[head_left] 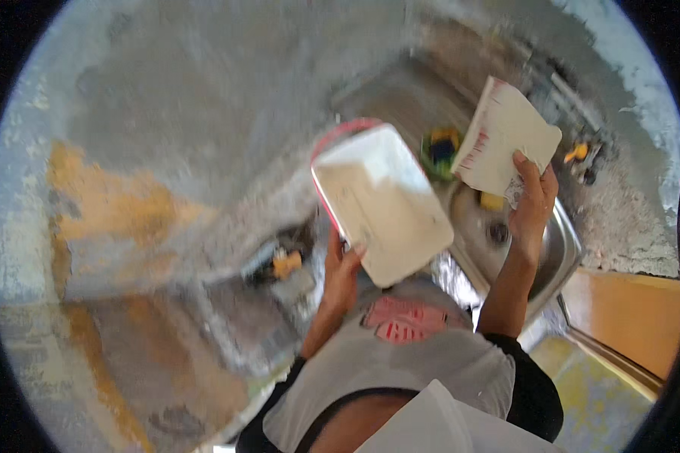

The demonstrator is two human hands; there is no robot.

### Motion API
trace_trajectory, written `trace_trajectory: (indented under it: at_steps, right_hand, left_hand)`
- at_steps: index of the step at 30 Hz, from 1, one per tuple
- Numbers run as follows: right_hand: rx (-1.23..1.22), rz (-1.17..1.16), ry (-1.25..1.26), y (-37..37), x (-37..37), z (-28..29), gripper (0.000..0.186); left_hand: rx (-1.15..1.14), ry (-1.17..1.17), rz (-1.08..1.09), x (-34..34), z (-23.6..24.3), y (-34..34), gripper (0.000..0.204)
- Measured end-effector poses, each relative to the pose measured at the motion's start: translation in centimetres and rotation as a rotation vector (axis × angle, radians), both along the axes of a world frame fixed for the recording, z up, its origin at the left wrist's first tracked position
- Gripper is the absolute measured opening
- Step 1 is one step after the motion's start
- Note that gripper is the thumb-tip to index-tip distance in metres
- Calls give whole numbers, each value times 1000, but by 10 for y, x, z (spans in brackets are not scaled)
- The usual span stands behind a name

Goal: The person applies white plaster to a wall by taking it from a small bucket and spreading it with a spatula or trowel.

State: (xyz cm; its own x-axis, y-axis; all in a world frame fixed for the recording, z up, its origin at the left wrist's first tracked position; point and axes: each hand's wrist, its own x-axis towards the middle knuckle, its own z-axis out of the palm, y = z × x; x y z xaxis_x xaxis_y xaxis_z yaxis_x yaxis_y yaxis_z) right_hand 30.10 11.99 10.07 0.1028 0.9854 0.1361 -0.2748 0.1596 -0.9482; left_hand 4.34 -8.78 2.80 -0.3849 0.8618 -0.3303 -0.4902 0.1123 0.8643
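My left hand [341, 278] grips the lower left side of a white rectangular tub [400, 219], its inside partly shaded beige. A red rim [332, 140] shows along the tub's far left edge; whether it belongs to a second container I cannot tell. In my right hand [534, 198] is a flat cream-coloured piece [510, 136] with red marks along its left edge, thumb on top and fingers underneath. Both things are held up, apart from each other, over a metal sink [563, 234]. A yellow sponge [492, 201] lies in the sink, partly hidden below the cream piece.
Beside the tub sits a green thing with a dark and yellow item [441, 145]. The sink's metal drainboard [408, 87] stretches behind. An orange handle [578, 152] stands on the rough ledge at right. Worn concrete wall [181, 98] fills the left; an orange panel [619, 313] is lower right.
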Motion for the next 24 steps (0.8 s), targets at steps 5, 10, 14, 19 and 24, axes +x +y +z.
trace_trajectory:
  at_steps: [5, 10, 14, 19, 24]
  right_hand:
    - [-113, 251, -227, -81, -17, 21, 38]
    - [9, 551, -699, -97, -54, 8, 38]
    - [-87, 556, -900, -111, -62, -29, 38]
    - [26, 481, -903, -130, -62, -55, 39]
    - [72, 579, -819, -142, -57, -63, 39]
  left_hand:
    - [18, 190, -12, 11, 11, -16, 107]
    - [0, 202, -25, 26, 1, -26, 112]
    - [44, 233, -56, 48, 18, -22, 118]
    - [6, 295, -210, 56, 5, -28, 123]
    - [47, 426, -237, 53, -10, -29, 120]
